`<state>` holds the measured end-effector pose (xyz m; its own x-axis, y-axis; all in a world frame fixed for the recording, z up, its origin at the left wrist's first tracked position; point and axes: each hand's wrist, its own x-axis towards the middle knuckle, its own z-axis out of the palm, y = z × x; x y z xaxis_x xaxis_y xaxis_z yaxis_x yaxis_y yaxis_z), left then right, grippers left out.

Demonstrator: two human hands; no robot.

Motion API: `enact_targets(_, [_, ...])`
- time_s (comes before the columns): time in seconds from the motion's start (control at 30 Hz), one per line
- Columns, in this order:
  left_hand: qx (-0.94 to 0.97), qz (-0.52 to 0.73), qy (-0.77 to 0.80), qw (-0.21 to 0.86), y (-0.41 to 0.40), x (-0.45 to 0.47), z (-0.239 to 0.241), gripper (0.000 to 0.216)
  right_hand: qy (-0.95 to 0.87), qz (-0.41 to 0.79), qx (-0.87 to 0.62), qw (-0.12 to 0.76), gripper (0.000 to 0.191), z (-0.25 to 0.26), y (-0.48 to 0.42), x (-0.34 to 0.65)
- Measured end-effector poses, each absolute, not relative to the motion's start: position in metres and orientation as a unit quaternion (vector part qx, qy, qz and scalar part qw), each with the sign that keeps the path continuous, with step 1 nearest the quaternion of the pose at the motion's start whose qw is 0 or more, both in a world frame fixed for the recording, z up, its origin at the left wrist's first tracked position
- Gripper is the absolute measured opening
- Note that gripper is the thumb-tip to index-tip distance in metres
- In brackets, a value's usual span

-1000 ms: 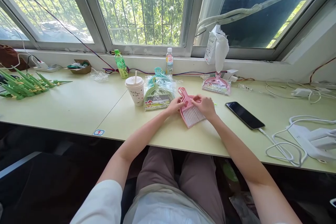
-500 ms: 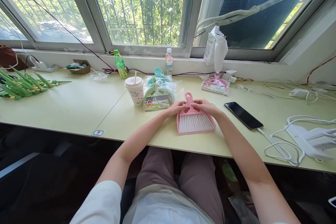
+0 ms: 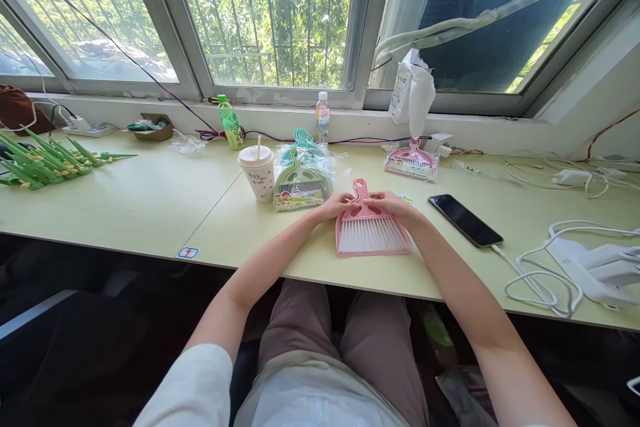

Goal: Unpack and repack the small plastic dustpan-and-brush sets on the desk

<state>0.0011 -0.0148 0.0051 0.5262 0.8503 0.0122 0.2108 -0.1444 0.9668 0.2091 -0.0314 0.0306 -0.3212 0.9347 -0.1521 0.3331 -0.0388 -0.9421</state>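
Note:
In front of me on the pale table point(image 3: 240, 240), a pink hand brush point(image 3: 373, 233) with white bristles lies nested in a pink dustpan point(image 3: 343, 250), handles pointing away from me. My left hand point(image 3: 340, 205) grips the set from the left near the base of the handle. From the right, my right hand point(image 3: 390, 203) does the same, its fingers closed on the brush's shoulder. Left of my hands stand green brush-and-dustpan sets point(image 3: 303, 190) in clear wrapping. A wrapped pink set point(image 3: 413, 163) lies farther back on the right.
A white paper cup point(image 3: 258, 173) with a straw stands left of the green sets. Behind are a green bottle point(image 3: 230, 123) and a clear bottle point(image 3: 322, 121). To the right lie a phone point(image 3: 465, 220) and a white power strip point(image 3: 590, 267) with cables. Green spiky pieces point(image 3: 55, 160) lie far left.
The brush and dustpan have tilted slightly flatter toward the table between my hands. Both hands keep their hold, almost unmoved.

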Motion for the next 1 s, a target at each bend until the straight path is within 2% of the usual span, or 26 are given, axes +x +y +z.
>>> enact_targets(0.17, [0.696, 0.305, 0.369, 0.536, -0.014, 0.000, 0.004, 0.019, -0.639, 0.493, -0.514, 0.290, 0.051, 0.026, -0.026, 0.210])
enact_targets(0.43, [0.681, 0.316, 0.367, 0.549, -0.007, -0.003, -0.002, 0.027, -0.594, 0.498, -0.522, 0.355, 0.040, 0.019, -0.023, 0.206])
enact_targets(0.67, [0.644, 0.296, 0.281, 0.648, -0.011, -0.007, 0.006, 0.054, -0.549, 0.541, -0.471, 0.430, 0.044, 0.019, -0.012, 0.216])
enact_targets(0.73, [0.638, 0.313, 0.272, 0.649, -0.013, -0.007, 0.007, 0.055, -0.574, 0.482, -0.467, 0.470, 0.045, 0.014, -0.002, 0.228])
enact_targets(0.8, [0.628, 0.346, 0.277, 0.640, -0.013, -0.008, 0.009, 0.055, -0.620, 0.345, -0.498, 0.498, 0.045, 0.008, 0.006, 0.242])
enact_targets(0.83, [0.622, 0.364, 0.282, 0.634, -0.013, -0.008, 0.010, 0.055, -0.647, 0.265, -0.526, 0.484, 0.045, 0.004, 0.009, 0.249])
enact_targets(0.9, [0.605, 0.406, 0.291, 0.620, -0.011, -0.010, 0.012, 0.055, -0.696, 0.146, -0.579, 0.399, 0.047, -0.005, 0.013, 0.260])
enact_targets(1.0, [0.577, 0.462, 0.291, 0.608, -0.009, -0.015, 0.017, 0.055, -0.742, 0.108, -0.613, 0.248, 0.056, -0.020, 0.017, 0.266])
